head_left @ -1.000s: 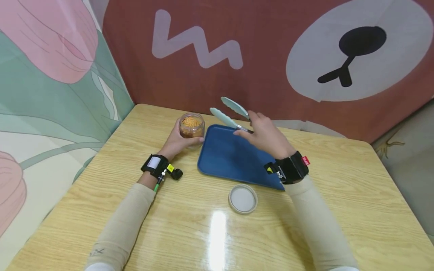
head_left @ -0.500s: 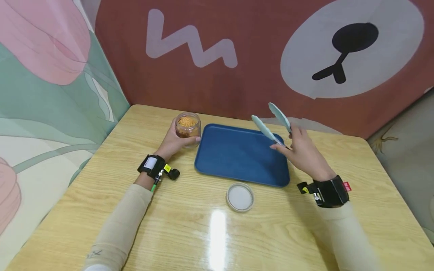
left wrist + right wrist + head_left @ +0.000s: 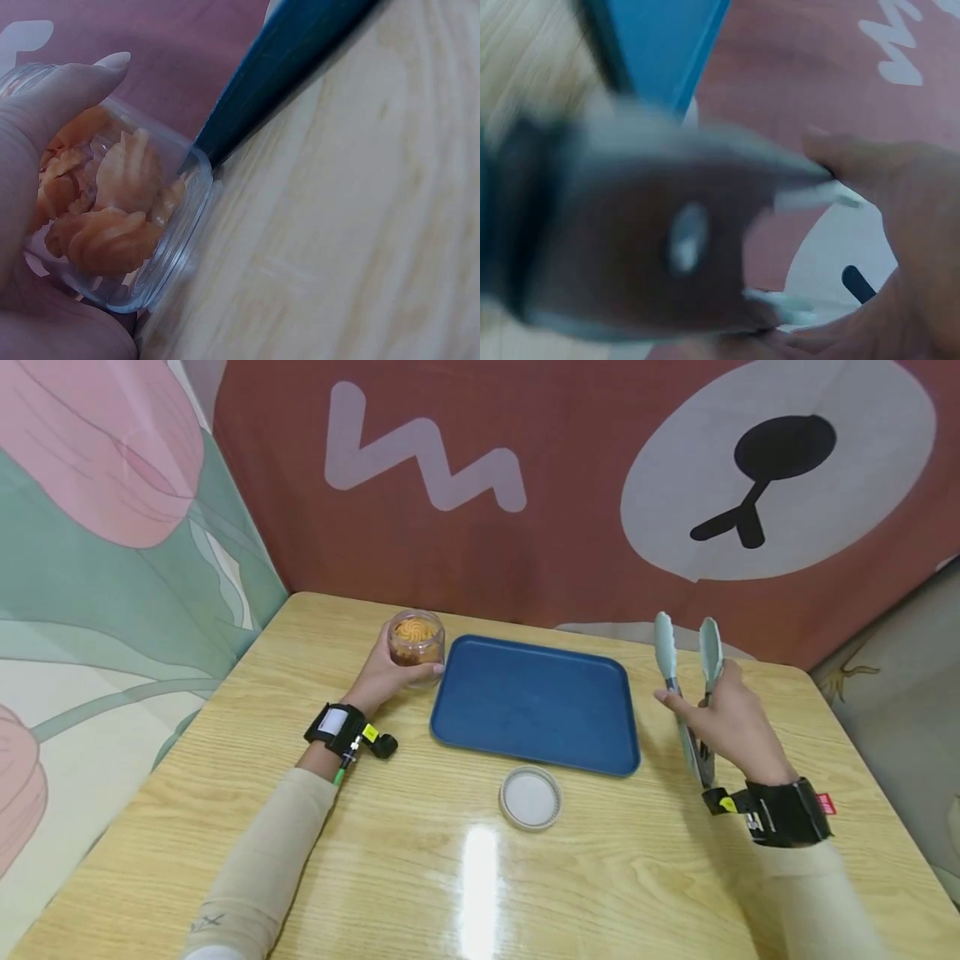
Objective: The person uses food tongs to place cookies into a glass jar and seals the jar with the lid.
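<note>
A clear jar (image 3: 417, 643) of swirled orange-brown cookies stands at the back left of the table, its mouth uncovered. My left hand (image 3: 386, 672) grips it, thumb along the near side; ridged cookies (image 3: 112, 232) show through its wall in the left wrist view. To the right of the blue tray, my right hand (image 3: 731, 722) holds a pair of tongs (image 3: 670, 656) with pale mint tips and metal arms. The tips are spread apart, point toward the wall and have nothing between them. In the right wrist view the metal hinge end of the tongs (image 3: 652, 240) looms large and blurred.
A blue rectangular tray (image 3: 536, 706) lies between the two hands, with no items on it. The round jar lid (image 3: 531, 797) rests in front of it on the wooden table (image 3: 375, 860). A printed wall (image 3: 450, 552) borders the far edge.
My right hand has carried the tongs from above the tray to its right side, turning the tips more toward the wall. My left hand stays on the jar.
</note>
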{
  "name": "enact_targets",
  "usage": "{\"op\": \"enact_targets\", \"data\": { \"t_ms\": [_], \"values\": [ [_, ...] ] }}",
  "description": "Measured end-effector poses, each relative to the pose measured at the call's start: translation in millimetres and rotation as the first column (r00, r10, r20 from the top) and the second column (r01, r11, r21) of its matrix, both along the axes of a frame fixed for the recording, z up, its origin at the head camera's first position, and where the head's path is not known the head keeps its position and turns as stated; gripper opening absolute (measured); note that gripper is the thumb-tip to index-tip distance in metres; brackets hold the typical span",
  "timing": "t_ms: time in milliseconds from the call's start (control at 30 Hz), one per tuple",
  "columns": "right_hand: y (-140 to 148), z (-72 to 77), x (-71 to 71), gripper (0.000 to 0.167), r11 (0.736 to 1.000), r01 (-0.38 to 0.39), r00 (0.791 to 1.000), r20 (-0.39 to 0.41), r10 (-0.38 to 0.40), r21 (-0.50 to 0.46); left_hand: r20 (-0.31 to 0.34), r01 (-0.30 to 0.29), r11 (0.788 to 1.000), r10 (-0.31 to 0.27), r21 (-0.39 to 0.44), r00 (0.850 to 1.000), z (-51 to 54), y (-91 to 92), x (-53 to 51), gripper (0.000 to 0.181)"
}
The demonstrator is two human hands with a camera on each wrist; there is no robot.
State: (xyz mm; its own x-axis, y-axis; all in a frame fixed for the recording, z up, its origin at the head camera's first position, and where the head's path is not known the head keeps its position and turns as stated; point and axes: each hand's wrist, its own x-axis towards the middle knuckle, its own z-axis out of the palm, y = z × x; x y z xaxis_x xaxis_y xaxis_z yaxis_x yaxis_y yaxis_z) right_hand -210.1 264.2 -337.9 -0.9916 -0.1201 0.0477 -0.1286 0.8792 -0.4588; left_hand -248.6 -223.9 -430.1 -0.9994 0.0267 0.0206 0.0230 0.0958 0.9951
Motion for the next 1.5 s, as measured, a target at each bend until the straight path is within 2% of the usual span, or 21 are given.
{"op": "enact_targets", "data": {
  "t_ms": [67,200,333,567,700,967,1033,1267,1500],
  "values": [
    [1,-2.5,-2.2,0.117,0.999,0.021,0.998,0.064,-0.024,0.042,0.001,-0.002,1.0,0.002,-0.002,1.0,-0.3,0.1,0.3,0.112],
    [5,-11.4,-8.8,0.13,0.989,0.016,0.984,0.172,-0.042,0.148,0.001,-0.001,1.0,0.001,0.003,1.0,0.1,0.3,0.6,0.112],
    [10,-21.4,-13.8,0.137,0.978,-0.003,0.973,0.226,-0.045,0.207,0.01,-0.007,1.0,0.007,0.009,1.0,0.5,0.4,0.4,0.114],
    [15,-30.5,-20.6,0.134,0.973,-0.022,0.971,0.235,-0.033,0.228,0.034,-0.016,1.0,0.016,-0.005,0.999,-0.3,0.4,-0.3,0.116],
    [16,-32.4,-25.8,0.134,0.97,-0.035,0.969,0.246,-0.027,0.242,0.026,-0.009,1.0,0.008,0.011,1.0,0.3,0.4,0.4,0.114],
    [20,-35.4,-30.0,0.132,0.961,-0.081,0.961,0.275,0.005,0.264,0.013,0.014,1.0,-0.014,0.02,1.0,21.4,4.6,14.0,0.11],
    [21,-36.3,-29.8,0.132,0.955,-0.082,0.962,0.272,0.002,0.284,0.016,0.015,1.0,-0.015,0.023,1.0,20.3,4.6,13.3,0.109],
    [25,-37.3,-30.9,0.132,0.941,-0.074,0.973,0.231,-0.004,0.329,0.007,0.006,1.0,-0.006,0.028,1.0,1.0,0.0,-0.3,0.111],
    [29,-40.0,-30.6,0.13,0.943,-0.075,0.977,0.215,0.004,0.323,0.004,0.002,1.0,-0.002,0.018,1.0,-2.9,-0.9,-2.1,0.113]
  ]
}}
